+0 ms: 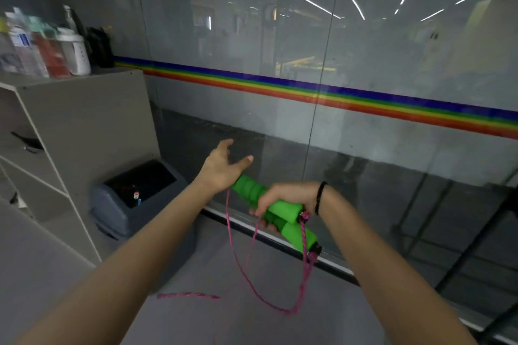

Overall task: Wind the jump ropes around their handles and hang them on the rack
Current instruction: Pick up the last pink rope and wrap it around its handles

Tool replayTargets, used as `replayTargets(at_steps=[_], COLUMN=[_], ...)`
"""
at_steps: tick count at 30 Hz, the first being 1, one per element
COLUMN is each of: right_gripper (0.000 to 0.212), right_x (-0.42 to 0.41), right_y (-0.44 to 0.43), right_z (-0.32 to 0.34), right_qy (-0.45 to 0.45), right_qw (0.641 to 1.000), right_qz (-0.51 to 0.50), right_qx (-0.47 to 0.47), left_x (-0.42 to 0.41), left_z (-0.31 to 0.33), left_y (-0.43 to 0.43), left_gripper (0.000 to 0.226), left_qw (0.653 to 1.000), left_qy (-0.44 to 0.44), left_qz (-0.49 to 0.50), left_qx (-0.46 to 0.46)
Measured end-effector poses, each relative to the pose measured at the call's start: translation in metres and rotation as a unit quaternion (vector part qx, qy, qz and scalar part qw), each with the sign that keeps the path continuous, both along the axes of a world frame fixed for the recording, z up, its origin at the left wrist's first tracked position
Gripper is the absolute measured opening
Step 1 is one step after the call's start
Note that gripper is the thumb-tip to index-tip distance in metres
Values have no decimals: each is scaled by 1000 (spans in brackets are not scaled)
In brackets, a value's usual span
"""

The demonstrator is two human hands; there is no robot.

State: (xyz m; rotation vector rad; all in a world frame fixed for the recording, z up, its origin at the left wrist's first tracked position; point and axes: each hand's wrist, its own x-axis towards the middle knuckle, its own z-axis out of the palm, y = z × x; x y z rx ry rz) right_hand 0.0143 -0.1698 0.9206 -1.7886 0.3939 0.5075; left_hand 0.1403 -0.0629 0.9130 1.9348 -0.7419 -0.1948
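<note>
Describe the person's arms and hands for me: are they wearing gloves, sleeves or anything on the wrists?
No gloves and no sleeves show: both forearms are bare right up to the bottom edge of the picture. The left hand wears nothing that can be seen. The right hand is also bare, but its wrist carries a thin black band, like a hair tie or cord bracelet. No rings, watch or markings are visible.
</note>
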Motion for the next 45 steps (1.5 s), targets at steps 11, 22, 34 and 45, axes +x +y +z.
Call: replayTargets(at_steps=[11, 22, 34, 45], right_gripper=[26, 55, 36, 63], right_x=[-9, 25, 54, 36], right_y=[-10, -18, -3, -25], right_z=[42, 51, 73, 49], right_qy=[-65, -54, -7, -211], right_qw=[961, 951, 913, 952], right_qz=[71, 20, -67, -220], right_qx=[-259, -303, -402, 1], left_x=[-33, 23, 97, 132], left_z=[76, 75, 73, 46], left_y=[15, -8, -16, -28], left_gripper=[69, 46, 18, 34], left_qw=[858, 809, 836, 887], left_qy=[-273, -255, -124, -5], left_qz=[-294, -378, -445, -428], left_qx=[320, 372, 296, 173])
